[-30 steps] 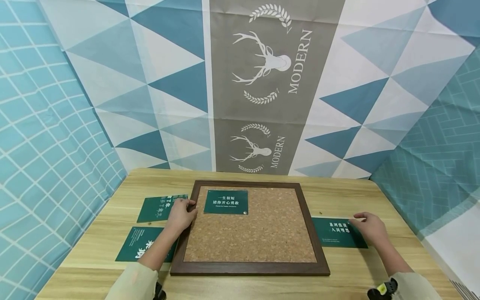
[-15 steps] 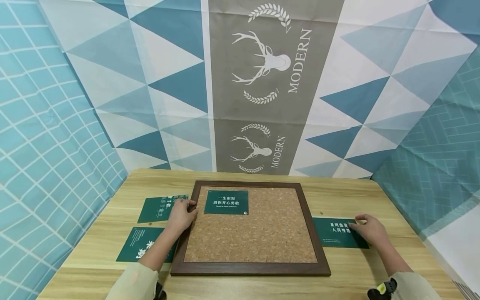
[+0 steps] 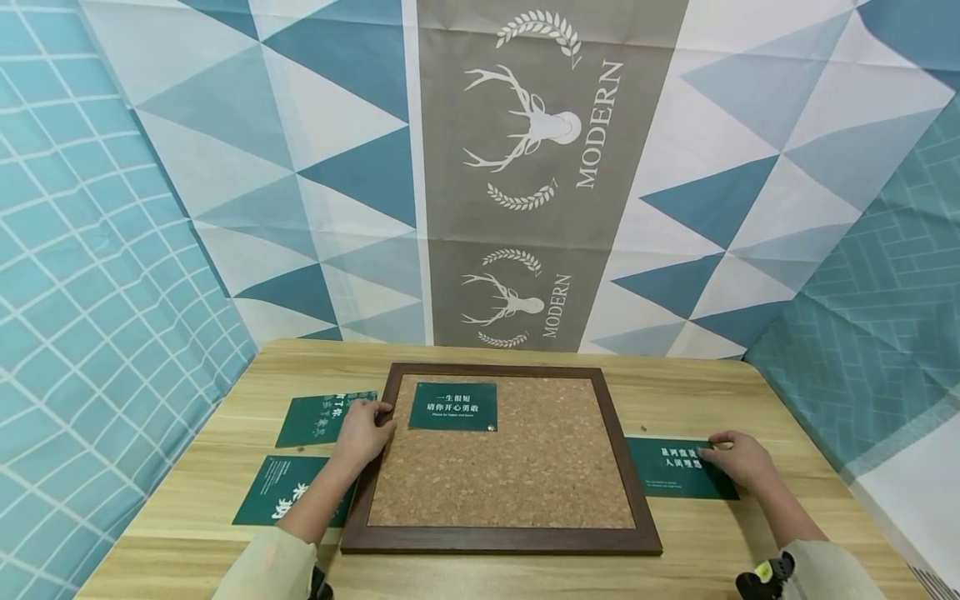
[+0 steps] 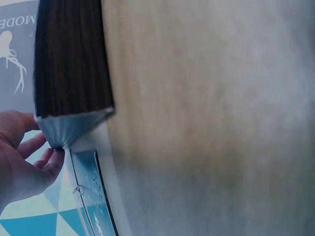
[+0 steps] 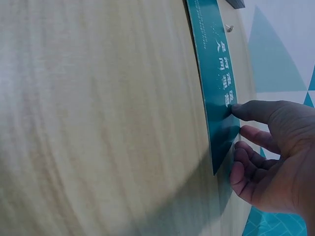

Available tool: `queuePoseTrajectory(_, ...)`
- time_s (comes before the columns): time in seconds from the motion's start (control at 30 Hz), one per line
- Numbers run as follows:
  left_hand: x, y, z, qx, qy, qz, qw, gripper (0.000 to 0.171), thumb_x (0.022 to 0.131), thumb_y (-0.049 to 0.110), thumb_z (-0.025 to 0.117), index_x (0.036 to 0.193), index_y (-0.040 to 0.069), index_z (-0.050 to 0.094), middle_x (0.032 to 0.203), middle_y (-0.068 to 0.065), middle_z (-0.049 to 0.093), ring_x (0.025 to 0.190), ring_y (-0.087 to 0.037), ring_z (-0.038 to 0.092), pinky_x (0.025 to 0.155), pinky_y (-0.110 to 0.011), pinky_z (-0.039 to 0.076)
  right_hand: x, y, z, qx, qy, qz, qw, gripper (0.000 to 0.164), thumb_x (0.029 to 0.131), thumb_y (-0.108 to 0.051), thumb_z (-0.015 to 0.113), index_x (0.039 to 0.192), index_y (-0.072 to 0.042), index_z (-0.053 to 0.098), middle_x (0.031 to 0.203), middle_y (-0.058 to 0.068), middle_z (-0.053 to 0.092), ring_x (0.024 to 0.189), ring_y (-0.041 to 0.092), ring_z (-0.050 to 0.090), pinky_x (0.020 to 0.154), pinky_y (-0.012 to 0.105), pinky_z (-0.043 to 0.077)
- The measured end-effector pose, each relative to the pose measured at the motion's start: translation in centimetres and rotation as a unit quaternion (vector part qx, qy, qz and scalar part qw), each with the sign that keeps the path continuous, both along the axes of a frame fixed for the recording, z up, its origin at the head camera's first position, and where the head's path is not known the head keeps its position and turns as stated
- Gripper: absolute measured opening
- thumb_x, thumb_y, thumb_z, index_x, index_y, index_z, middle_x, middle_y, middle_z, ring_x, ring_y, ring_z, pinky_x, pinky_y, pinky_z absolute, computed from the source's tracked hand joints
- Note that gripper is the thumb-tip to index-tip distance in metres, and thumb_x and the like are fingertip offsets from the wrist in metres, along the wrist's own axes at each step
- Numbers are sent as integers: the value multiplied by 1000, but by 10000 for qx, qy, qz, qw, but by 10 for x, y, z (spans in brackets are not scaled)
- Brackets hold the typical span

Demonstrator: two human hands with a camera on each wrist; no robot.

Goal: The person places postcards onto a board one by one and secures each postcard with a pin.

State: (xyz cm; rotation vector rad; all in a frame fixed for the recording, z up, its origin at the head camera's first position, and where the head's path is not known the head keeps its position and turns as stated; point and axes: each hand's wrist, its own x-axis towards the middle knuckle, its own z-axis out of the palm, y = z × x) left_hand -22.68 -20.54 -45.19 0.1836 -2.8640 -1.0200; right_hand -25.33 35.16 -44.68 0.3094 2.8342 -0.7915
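Note:
In the head view, a cork board (image 3: pixel 502 467) in a dark brown wooden frame lies on the table. My left hand (image 3: pixel 365 433) is at its left edge, thumb and fingertips on the frame; the left wrist view shows them around the frame's side (image 4: pixel 74 64). A green card (image 3: pixel 453 407) with white writing lies on the cork at upper left, with a small pin at its lower right corner. My right hand (image 3: pixel 741 460) pinches the far edge of another green card (image 3: pixel 667 479) lying right of the board; its other fingers curl beneath the palm.
Two more green cards lie left of the board, an upper one (image 3: pixel 303 421) and a lower one (image 3: pixel 258 487), partly under my left forearm. Small pins lie near the cards, one (image 5: pixel 229 28) seen in the right wrist view. A patterned cloth wall (image 3: pixel 510 208) rises behind the table (image 3: pixel 675 383).

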Motion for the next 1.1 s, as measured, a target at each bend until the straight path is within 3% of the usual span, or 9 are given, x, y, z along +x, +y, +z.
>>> queuePoseTrajectory(0.33,1,0,-2,-9,-19,-6,10000,31,90,11,60,116,-5,60,125,-31,43,106,-42,51,77,-48,48,-3,0,-2,-549,-365,-285,9974,59,88,-27,60,125,14,38,123,38,37,103,43,42,87,53,42)
queuePoseTrajectory(0.57,1,0,-2,-22,39,-5,10000,31,90,12,60,115,-5,60,125,-31,42,105,-41,52,75,-47,48,-5,2,-3,-1362,-376,-405,9891,66,87,-29,62,129,10,29,122,35,34,105,43,39,84,49,45)
queuePoseTrajectory(0.93,0,-1,-1,-31,44,-21,10000,30,90,12,60,115,-4,61,124,-30,43,103,-41,52,75,-48,48,4,7,1,-1807,-8,66,9835,64,94,-34,51,135,9,24,122,35,40,97,31,53,72,32,47)
queuePoseTrajectory(1.1,0,-1,-2,3,19,-13,10000,31,90,13,60,116,-4,60,124,-29,43,103,-39,53,75,-47,48,6,6,1,-1896,104,-177,9816,65,96,-37,45,139,6,23,129,35,38,103,33,50,71,29,44)
